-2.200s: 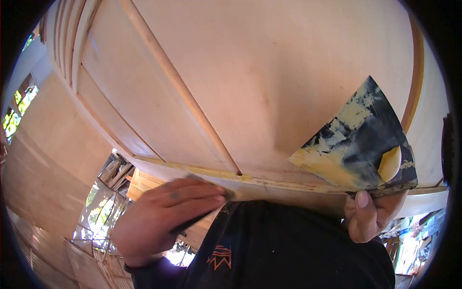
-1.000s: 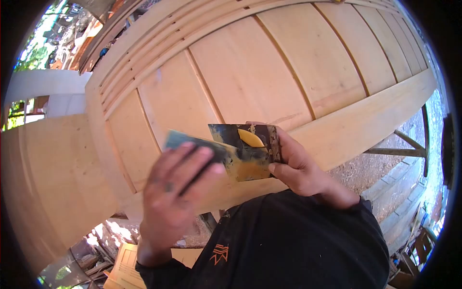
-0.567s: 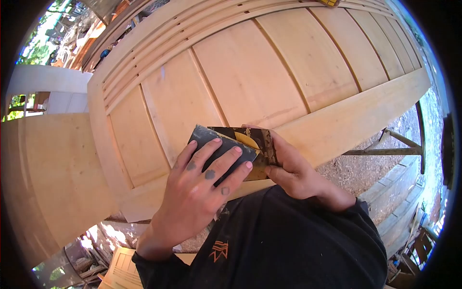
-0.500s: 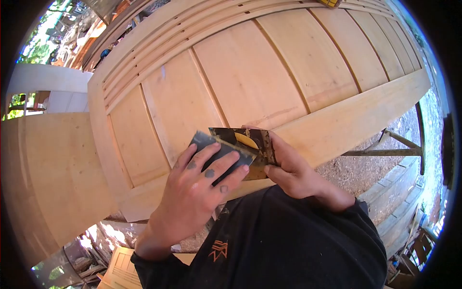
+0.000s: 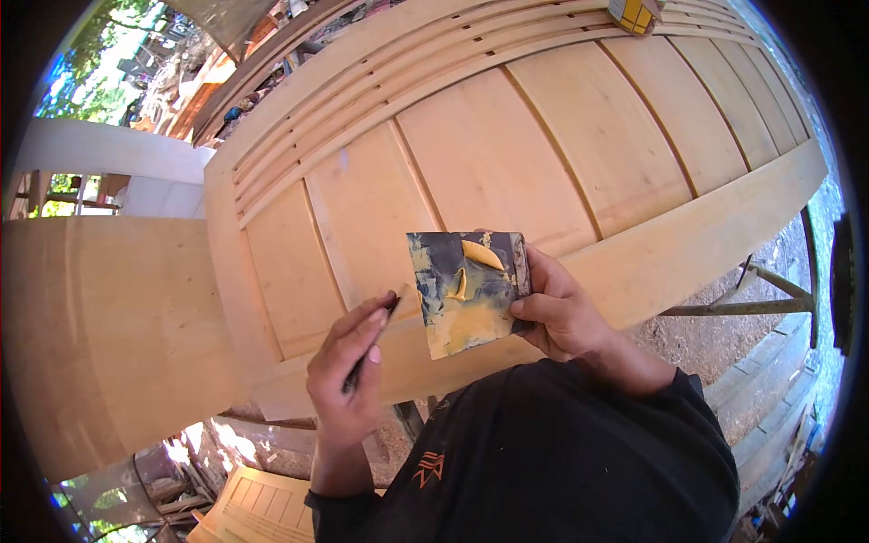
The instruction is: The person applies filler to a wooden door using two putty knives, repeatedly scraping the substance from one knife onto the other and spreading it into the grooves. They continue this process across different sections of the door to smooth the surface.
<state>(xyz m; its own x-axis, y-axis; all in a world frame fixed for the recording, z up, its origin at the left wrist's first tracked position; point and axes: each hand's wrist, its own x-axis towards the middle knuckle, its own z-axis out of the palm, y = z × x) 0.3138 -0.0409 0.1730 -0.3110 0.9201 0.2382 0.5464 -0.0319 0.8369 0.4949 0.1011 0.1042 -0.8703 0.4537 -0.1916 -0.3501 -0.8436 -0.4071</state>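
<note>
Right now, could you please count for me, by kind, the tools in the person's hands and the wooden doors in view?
Putty-smeared blades: 2, a wide one in the right hand, a thin one seen edge-on in the left hand.
Wooden doors: 2, the panelled one under the hands, another on the ground.
Total: 4.

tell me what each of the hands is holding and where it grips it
Right hand holds a putty-smeared flat scraper by its right edge. Left hand pinches a thin dark blade edge-on between thumb and fingers, along its lower part.
</note>
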